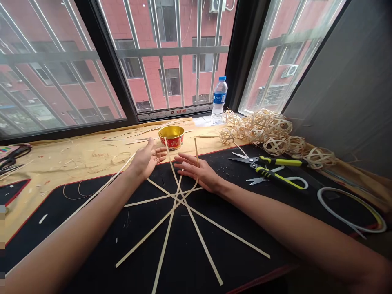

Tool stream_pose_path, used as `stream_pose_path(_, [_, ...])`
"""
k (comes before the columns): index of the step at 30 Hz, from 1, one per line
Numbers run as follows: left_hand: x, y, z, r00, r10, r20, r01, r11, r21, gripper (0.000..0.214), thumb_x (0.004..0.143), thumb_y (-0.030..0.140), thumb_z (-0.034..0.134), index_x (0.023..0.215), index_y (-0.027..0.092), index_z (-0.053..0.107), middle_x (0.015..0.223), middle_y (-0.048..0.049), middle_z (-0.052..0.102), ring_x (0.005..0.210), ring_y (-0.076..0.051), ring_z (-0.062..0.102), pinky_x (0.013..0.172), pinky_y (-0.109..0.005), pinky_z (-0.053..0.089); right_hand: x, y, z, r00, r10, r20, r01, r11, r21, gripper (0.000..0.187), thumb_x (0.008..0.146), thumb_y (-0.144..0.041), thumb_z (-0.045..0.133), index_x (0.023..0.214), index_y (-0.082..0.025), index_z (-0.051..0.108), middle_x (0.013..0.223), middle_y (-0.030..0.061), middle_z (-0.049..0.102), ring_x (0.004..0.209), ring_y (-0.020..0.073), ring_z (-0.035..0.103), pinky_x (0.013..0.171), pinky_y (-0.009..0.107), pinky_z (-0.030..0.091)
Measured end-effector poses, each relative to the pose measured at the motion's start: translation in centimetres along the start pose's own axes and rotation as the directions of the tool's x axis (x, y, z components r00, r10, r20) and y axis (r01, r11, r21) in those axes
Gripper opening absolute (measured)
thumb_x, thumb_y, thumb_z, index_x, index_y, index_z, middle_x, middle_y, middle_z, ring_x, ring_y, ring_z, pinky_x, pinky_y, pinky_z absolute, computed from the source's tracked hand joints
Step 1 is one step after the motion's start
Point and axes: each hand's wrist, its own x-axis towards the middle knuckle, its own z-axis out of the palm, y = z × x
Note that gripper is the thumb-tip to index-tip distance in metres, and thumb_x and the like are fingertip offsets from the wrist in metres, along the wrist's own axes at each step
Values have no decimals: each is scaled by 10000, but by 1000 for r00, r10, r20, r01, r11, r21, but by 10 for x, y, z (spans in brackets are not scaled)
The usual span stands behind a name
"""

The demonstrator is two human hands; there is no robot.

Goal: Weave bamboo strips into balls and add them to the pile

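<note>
Several thin pale cane strips (182, 197) cross in a star on the black mat (260, 200), with their ends fanned outward. My left hand (147, 159) is open, fingers spread, just left of a strip that arches up near the crossing. My right hand (196, 172) is also open, its fingers resting against another raised strip. The two hands stand close together above the crossing, and neither grips anything. A long strip also runs beneath my left forearm.
Woven rattan balls (266, 130) are heaped at the back right. Beside the mat's right part lie yellow-handled shears (275, 161), white-handled snips (275, 178) and a white coil (349, 210). A red-and-gold bowl (170, 136), water bottle (219, 100) and barred window stand behind.
</note>
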Motion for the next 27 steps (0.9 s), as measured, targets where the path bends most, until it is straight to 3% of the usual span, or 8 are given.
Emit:
stream_pose_path(4, [-21, 9, 12, 977, 200, 70, -202, 979, 16, 353, 915, 456, 455, 1042, 141, 550, 819, -93, 686, 860, -205, 657, 866, -360, 465, -1, -1, -1, 998, 1, 65, 0, 1000, -21, 550, 659, -397, 792, 1171, -269, 634, 1265, 63, 620, 1118, 226, 609, 1064, 433, 377])
stream_pose_path(7, [-35, 13, 18, 907, 367, 208, -399, 906, 144, 462, 872, 537, 491, 1072, 128, 571, 778, -91, 699, 916, -240, 651, 900, -388, 445, -2, -2, -1, 993, -11, 117, 16, 999, -34, 512, 677, -425, 772, 1142, -249, 655, 1155, 59, 680, 1074, 221, 633, 1075, 437, 354])
stream_pose_path(10, [-40, 20, 8, 860, 431, 273, -506, 792, 342, 506, 860, 555, 490, 1134, 136, 571, 910, -115, 718, 978, -242, 643, 934, -389, 441, -3, -4, 0, 991, -20, 129, 26, 999, -41, 469, 678, -441, 767, 1093, -239, 681, 1105, 52, 695, 1027, 221, 655, 1066, 440, 362])
stream_pose_path(14, [-33, 35, -46, 881, 464, 87, -395, 623, 675, 476, 835, 434, 530, 1217, 150, 532, 1078, -128, 687, 981, -240, 637, 875, -381, 486, -5, -6, 2, 991, -18, 131, 27, 998, -64, 452, 673, -444, 769, 1069, -239, 694, 1090, 46, 694, 1009, 220, 660, 1058, 432, 373])
stream_pose_path(16, [-26, 41, -82, 867, 498, 13, -314, 526, 791, 376, 758, 331, 605, 1090, 156, 613, 1036, -101, 689, 961, -246, 627, 888, -382, 468, -5, -6, 2, 991, -20, 129, 30, 997, -78, 445, 675, -444, 767, 1063, -237, 696, 1089, 48, 694, 1002, 219, 662, 1055, 432, 376])
stream_pose_path(20, [-10, 44, -141, 860, 510, -28, -195, 377, 905, 32, 621, 218, 671, 648, 223, 656, 650, -5, 642, 810, -281, 604, 893, -441, 416, -4, -4, 2, 992, -27, 122, 38, 995, -89, 450, 676, -447, 764, 1066, -233, 695, 1089, 59, 697, 993, 226, 667, 1044, 442, 386])
stream_pose_path(23, [8, 37, -159, 860, 507, 54, -219, 273, 937, 48, 633, 222, 674, 594, 237, 650, 674, -5, 631, 930, -298, 569, 972, -434, 358, -4, -4, 3, 992, -27, 122, 39, 995, -94, 447, 683, -444, 761, 1069, -228, 694, 1087, 62, 697, 993, 227, 668, 1038, 441, 392])
stream_pose_path(27, [36, 22, -156, 889, 427, 165, -266, 189, 945, 174, 688, 342, 718, 629, 193, 650, 780, -26, 646, 1021, -273, 544, 1016, -446, 320, -4, -5, 4, 992, -31, 124, 42, 995, -91, 435, 689, -441, 758, 1063, -229, 696, 1083, 63, 697, 983, 224, 668, 1026, 437, 403])
